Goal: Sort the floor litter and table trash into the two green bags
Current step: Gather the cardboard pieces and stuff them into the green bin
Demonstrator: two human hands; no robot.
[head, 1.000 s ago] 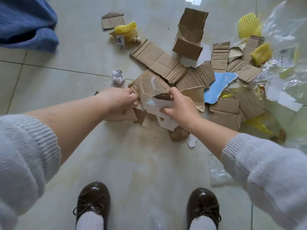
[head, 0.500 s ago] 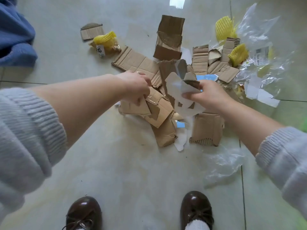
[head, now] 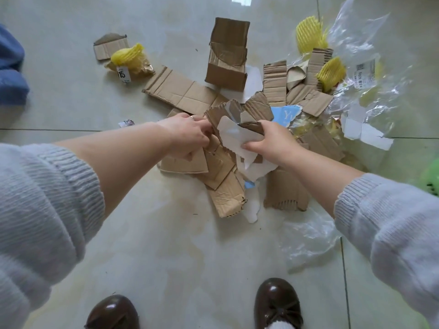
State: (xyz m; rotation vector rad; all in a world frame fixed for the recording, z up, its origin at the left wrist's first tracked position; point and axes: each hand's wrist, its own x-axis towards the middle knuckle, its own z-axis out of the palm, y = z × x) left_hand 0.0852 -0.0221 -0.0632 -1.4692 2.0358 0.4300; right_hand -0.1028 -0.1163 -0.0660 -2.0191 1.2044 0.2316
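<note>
Torn brown cardboard pieces [head: 183,91] lie in a heap on the tiled floor. My left hand [head: 187,134] grips a bunch of cardboard scraps [head: 221,162] lifted off the floor. My right hand [head: 273,141] holds white card and torn cardboard [head: 234,136] against that bunch. A small open cardboard box [head: 226,53] stands behind the heap. Yellow foam nets [head: 308,34] and clear plastic wrap [head: 361,43] lie at the right. A patch of green [head: 431,176] shows at the right edge.
A yellow net with a price tag [head: 128,57] and a cardboard scrap [head: 109,45] lie at the far left. Crumpled paper [head: 126,123] sits beside my left arm. Clear plastic [head: 306,236] lies by my right shoe [head: 276,302]. Blue fabric [head: 9,72] is at the left edge.
Both hands have gathered cardboard and white card off the floor and drawn the pieces together into one bunch. The view has shifted slightly.
</note>
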